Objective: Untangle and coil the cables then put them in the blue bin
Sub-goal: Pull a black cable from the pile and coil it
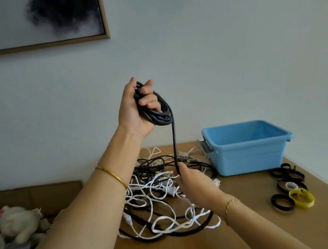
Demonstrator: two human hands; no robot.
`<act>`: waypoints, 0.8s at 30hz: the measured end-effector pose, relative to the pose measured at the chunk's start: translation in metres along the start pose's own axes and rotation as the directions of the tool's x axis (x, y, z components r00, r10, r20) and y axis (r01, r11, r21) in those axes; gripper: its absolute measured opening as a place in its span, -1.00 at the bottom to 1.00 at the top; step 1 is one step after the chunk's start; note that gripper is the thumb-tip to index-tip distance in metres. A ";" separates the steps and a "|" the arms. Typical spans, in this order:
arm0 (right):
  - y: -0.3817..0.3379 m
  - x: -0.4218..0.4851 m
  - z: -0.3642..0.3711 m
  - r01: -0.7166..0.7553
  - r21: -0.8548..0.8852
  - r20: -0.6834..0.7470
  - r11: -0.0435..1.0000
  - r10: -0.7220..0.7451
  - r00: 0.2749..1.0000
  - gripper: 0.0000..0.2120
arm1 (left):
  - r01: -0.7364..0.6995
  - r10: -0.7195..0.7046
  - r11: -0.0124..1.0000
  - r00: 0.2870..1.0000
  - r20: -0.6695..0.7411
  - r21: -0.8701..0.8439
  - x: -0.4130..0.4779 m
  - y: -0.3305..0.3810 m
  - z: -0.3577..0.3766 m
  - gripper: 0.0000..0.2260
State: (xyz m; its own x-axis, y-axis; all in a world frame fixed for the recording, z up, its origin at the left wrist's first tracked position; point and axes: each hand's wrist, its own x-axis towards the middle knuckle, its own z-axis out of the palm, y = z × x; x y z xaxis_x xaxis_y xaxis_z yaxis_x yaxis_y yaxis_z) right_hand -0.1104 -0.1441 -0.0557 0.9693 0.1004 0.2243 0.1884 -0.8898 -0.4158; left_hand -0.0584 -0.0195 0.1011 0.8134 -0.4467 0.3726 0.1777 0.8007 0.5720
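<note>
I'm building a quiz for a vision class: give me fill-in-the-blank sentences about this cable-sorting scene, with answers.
1. The coiled cable in the left hand is ____ in colour.
2. The tangled pile by the right hand mixes black and ____ cables.
3. The bin right of the pile is coloured ____.
4. Beside the black straps lies one bright ____ strap.
Answers: black; white; blue; yellow.

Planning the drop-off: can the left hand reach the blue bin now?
Probably, though tethered: the blue bin stands open-topped, nothing over it, but the black coil in the left hand trails a strand through the right hand into the tangle.
</note>
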 end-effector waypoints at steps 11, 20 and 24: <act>-0.024 -0.023 -0.058 0.151 -0.374 -0.006 0.915 -0.165 0.986 -0.81 | -0.209 0.447 0.642 0.884 -0.138 0.738 0.002 -0.022 -0.029 -0.93; 0.006 0.001 -0.078 -0.101 -0.252 -0.254 0.962 0.035 0.966 -0.82 | 0.090 0.056 0.770 0.977 -0.207 0.631 -0.001 -0.014 -0.021 -0.90; 0.023 0.011 -0.075 -0.256 -0.088 -0.327 0.963 0.214 0.921 -0.57 | 0.326 -0.120 0.479 0.944 -0.307 0.815 -0.010 -0.016 -0.020 -0.86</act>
State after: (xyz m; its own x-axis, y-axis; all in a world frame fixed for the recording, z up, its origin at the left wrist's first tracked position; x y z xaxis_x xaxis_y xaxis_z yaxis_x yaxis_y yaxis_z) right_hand -0.1069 -0.1972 0.0033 0.8811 -0.2438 0.4052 -0.0804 -0.9216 -0.3798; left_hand -0.0586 -0.0200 0.0737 0.9169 -0.3948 0.0587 -0.1013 -0.0878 0.9910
